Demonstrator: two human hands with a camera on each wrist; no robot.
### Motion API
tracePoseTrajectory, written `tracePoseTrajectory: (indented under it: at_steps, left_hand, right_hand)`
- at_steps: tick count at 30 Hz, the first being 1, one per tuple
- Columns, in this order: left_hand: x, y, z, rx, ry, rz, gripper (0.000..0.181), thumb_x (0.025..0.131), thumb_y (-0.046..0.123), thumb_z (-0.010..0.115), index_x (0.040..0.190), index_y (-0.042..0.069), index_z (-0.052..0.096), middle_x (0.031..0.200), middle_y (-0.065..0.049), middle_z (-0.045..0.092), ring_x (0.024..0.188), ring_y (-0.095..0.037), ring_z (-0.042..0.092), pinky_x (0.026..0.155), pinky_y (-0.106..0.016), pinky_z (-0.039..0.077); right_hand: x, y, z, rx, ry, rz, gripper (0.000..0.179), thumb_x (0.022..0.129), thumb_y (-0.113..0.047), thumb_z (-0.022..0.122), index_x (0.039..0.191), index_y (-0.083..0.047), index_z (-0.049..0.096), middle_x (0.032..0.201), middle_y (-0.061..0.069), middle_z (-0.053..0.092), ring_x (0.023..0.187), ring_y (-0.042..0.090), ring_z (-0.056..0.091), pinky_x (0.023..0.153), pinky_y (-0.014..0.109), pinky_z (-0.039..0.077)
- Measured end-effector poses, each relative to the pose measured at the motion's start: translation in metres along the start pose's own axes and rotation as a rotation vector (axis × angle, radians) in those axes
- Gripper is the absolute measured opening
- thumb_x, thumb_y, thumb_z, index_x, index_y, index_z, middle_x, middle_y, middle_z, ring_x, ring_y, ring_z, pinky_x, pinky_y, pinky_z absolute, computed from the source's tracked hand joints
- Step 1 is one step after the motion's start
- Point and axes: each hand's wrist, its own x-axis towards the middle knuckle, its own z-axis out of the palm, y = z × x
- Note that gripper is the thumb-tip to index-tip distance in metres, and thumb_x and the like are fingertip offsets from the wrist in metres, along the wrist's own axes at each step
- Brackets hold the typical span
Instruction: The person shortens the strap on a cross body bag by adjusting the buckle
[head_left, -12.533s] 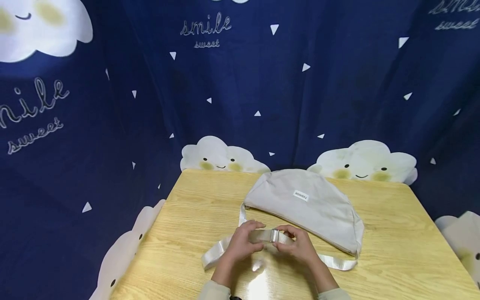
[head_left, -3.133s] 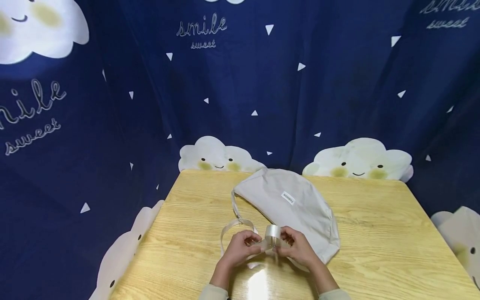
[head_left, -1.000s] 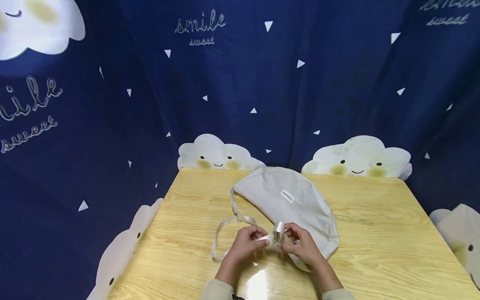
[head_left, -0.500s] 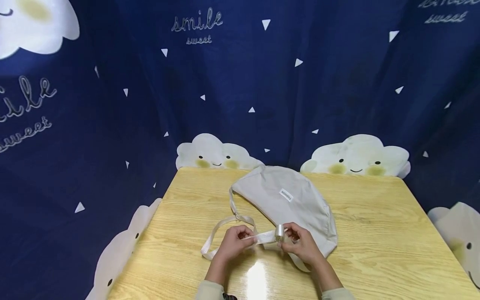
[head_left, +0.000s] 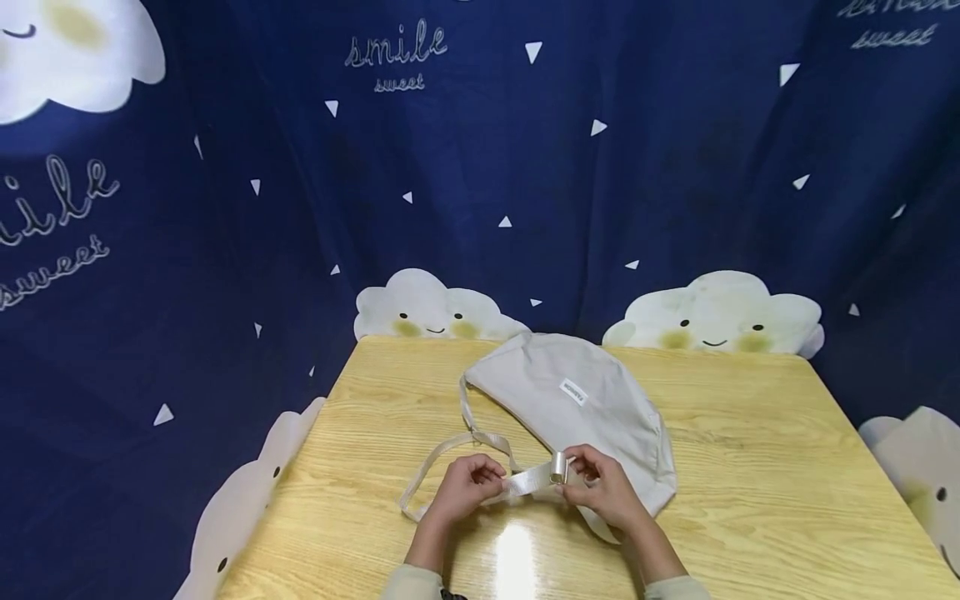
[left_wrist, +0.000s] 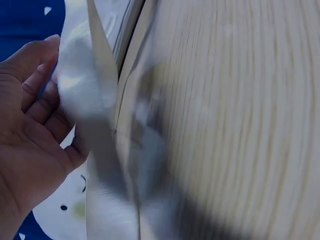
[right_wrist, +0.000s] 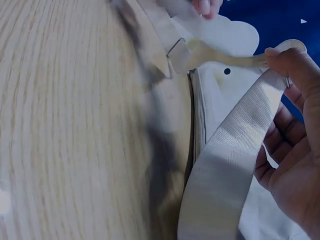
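Note:
A pale beige shoulder bag with a small white label lies on the table, its strap stretched between both hands in front of it. My left hand pinches the strap at its fingertips. In the left wrist view the strap runs past the thumb and index finger. My right hand pinches the strap where it folds into a small upright loop, at a thin metal buckle. The right wrist view shows the strap hanging from thumb and fingers, the buckle partly hidden there.
The wooden table carries everything. A loose stretch of strap curls on the left, joined to the bag's left corner. A dark blue curtain with cloud prints stands behind and beside the table.
Over the last second my left hand has slid left along the strap, drawing more of it out between the hands. The right hand stays nearly in place. Earlier, the bag was turned and shifted left.

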Motion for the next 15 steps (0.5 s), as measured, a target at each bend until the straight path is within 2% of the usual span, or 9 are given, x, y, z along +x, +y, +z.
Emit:
tracePoseTrajectory:
  at_steps: [2,6,15]
  left_hand:
    - [0.002,0.001,0.005,-0.010,-0.016,-0.003,0.011,0.081,-0.001,0.067,0.091,-0.006,0.065,0.081,-0.015,0.064,0.069,-0.021,0.058,0.061,-0.023,0.047]
    - [0.006,0.006,0.015,-0.036,-0.028,-0.004,0.016,0.080,0.002,0.068,0.093,-0.007,0.065,0.081,-0.014,0.063,0.066,-0.013,0.057,0.061,-0.022,0.047]
    - [0.013,0.012,0.030,-0.015,-0.008,0.051,0.013,0.078,-0.003,0.070,0.090,-0.005,0.065,0.071,-0.011,0.058,0.059,-0.011,0.049,0.053,-0.018,0.040]
  right_hand:
    - [0.000,-0.003,0.000,-0.003,-0.004,-0.003,0.038,0.067,0.002,0.078,0.101,-0.001,0.061,0.079,0.009,0.062,0.074,0.028,0.056,0.065,0.033,0.044]
    - [0.000,-0.009,0.000,-0.012,-0.009,-0.014,0.037,0.068,0.003,0.077,0.101,0.000,0.061,0.079,0.012,0.061,0.073,0.030,0.055,0.065,0.032,0.045]
    - [0.002,0.027,0.004,-0.039,0.013,-0.022,0.039,0.067,-0.002,0.080,0.101,-0.008,0.062,0.077,-0.001,0.061,0.072,0.015,0.055,0.064,0.027,0.043]
